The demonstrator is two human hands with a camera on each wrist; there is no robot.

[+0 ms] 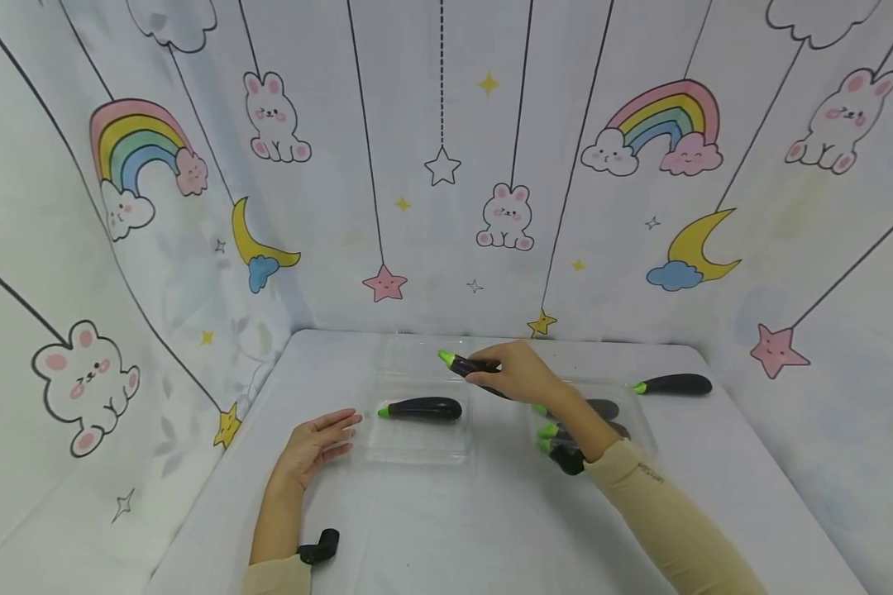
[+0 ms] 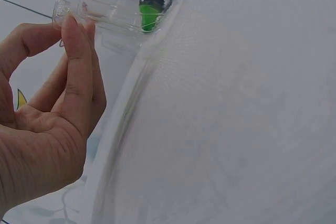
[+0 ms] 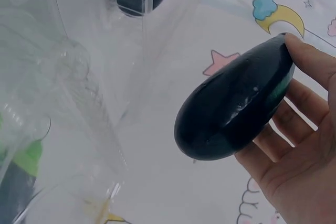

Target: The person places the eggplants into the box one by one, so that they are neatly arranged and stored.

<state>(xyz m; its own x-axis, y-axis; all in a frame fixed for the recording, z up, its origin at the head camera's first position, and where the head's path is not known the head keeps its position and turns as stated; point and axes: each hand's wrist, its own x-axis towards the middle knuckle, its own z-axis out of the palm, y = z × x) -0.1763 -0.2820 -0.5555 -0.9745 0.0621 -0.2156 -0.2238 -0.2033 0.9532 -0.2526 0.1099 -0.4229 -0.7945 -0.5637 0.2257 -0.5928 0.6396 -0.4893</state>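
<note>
My right grip (image 1: 524, 376) pinches a dark eggplant (image 3: 231, 108) above the bench (image 1: 506, 529), towards its back edge. My left grip (image 1: 312, 446), fingers loosely extended, is at the left clear box's rim (image 1: 417, 455); one eggplant (image 1: 424, 409) lies inside. The right clear box (image 1: 646, 430) holds several more; another eggplant (image 1: 675, 384) rests near the back right corner.

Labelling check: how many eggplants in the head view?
6 eggplants visible: one in right hand, one in left clear container, one on table at right, three, by stems, in right container; right forearm may hide more.
</note>
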